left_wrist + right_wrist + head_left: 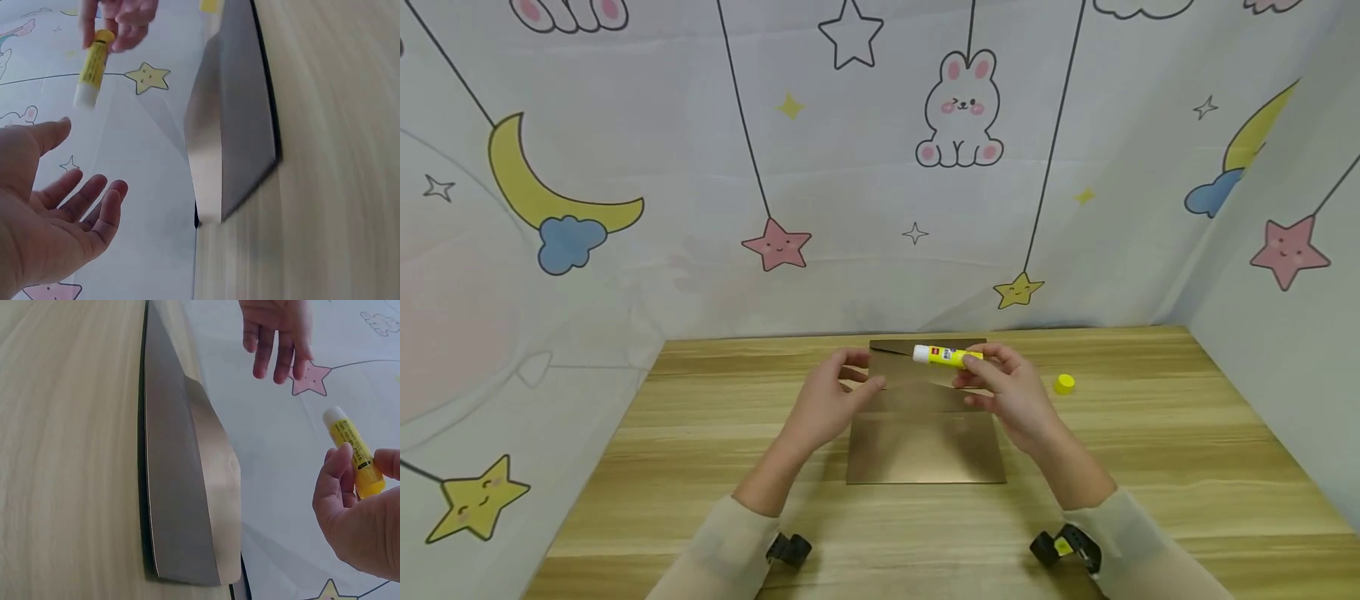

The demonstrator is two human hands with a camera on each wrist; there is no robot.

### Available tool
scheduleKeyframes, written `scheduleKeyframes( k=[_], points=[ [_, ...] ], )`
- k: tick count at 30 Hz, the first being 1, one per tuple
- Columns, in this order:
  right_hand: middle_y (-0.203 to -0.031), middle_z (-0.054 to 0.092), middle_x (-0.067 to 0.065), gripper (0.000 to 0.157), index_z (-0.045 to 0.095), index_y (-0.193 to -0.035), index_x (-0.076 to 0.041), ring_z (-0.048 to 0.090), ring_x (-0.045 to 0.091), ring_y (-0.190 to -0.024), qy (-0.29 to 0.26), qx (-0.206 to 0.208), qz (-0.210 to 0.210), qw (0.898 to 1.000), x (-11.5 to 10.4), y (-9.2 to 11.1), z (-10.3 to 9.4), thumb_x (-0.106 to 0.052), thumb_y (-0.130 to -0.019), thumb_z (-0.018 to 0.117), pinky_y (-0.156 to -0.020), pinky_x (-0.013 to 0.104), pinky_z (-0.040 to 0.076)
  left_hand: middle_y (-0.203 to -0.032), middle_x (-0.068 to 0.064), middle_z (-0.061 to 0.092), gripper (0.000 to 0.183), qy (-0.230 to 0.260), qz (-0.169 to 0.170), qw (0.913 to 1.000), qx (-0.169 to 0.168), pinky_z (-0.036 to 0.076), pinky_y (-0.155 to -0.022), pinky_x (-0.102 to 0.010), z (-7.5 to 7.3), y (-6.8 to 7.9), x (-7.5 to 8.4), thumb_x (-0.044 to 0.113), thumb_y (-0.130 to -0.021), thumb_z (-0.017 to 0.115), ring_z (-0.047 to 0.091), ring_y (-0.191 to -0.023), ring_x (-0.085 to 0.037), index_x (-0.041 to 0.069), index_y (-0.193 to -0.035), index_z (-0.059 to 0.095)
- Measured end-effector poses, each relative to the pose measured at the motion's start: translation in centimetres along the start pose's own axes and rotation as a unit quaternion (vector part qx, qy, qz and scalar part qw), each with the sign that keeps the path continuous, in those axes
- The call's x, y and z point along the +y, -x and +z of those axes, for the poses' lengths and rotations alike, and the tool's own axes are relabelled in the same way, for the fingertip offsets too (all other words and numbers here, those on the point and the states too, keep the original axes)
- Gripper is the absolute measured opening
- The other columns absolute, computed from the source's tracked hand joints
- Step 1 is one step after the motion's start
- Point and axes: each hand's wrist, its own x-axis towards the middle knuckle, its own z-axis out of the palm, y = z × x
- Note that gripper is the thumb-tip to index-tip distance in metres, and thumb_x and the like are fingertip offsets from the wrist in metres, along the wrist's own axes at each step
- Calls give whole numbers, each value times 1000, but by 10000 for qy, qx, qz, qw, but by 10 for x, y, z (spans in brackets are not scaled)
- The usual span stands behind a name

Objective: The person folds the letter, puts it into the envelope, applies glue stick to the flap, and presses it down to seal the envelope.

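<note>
My right hand (1021, 402) pinches a yellow glue stick (953, 357) between thumb and fingers, its white end pointing left. My left hand (831, 402) hangs near the left side of a folded brown paper sheet (925, 450), fingers loosely spread and holding nothing. In the left wrist view, the left hand (59, 219) has its palm turned up, apart from the glue stick (94, 69). The paper lies on the table with a fold (215, 487) standing up along it. Both hands are raised above the paper's far half.
A small yellow cap (1064, 383) stands on the wooden table (700, 467) to the right of the right hand. Behind the table hangs a white cloth (865, 167) printed with stars, moons and a rabbit. Another cloth side (1285, 358) bounds the table on the right.
</note>
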Motion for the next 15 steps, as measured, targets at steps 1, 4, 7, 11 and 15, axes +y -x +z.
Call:
scheduleKeyframes(
  k=[1, 4, 7, 11, 15],
  points=[
    [-105, 71, 11, 28, 57, -127, -4, 72, 22, -96, -54, 0, 33, 10000, 0, 0, 1, -20, -107, 68, -74, 29, 60, -126, -13, 69, 47, 231, -68, 9997, 52, 60, -86, -40, 2, -1, 2, 23, -97, 82, 69, -110, -27, 4, -136, 65],
    [-107, 72, 11, 24, 56, -126, -6, 72, 22, -96, -185, 13, 106, 9998, 2, -1, 7, -16, -107, 66, -72, 27, 58, -124, -15, 70, 45, 867, -280, 9958, 102, 61, -83, -39, 8, -3, 8, 22, -96, 82, 70, -107, -28, 3, -134, 67],
    [-109, 73, 11, 22, 56, -125, -7, 72, 22, -98, -294, -11, 213, 9993, 4, -2, 13, -14, -107, 66, -72, 27, 56, -121, -14, 71, 44, 1450, -451, 9884, 57, 60, -85, -41, 16, -6, 14, 20, -97, 81, 71, -108, -29, 1, -134, 67],
    [-110, 75, 9, 22, 55, -125, -8, 72, 21, -97, -510, -102, 420, 9978, 6, -2, 21, -15, -107, 66, -72, 27, 53, -123, -15, 70, 45, 2253, -707, 9717, -31, 60, -92, -45, 27, -9, 21, 19, -100, 77, 71, -113, -35, -2, -138, 63],
    [-110, 75, 7, 23, 53, -126, -8, 72, 18, -96, -665, -192, 562, 9960, 8, -1, 30, -16, -107, 65, -74, 28, 52, -129, -21, 69, 48, 2892, -966, 9524, -44, 59, -95, -44, 35, -11, 25, 20, -102, 75, 71, -114, -36, -3, -141, 60]
  ],
)
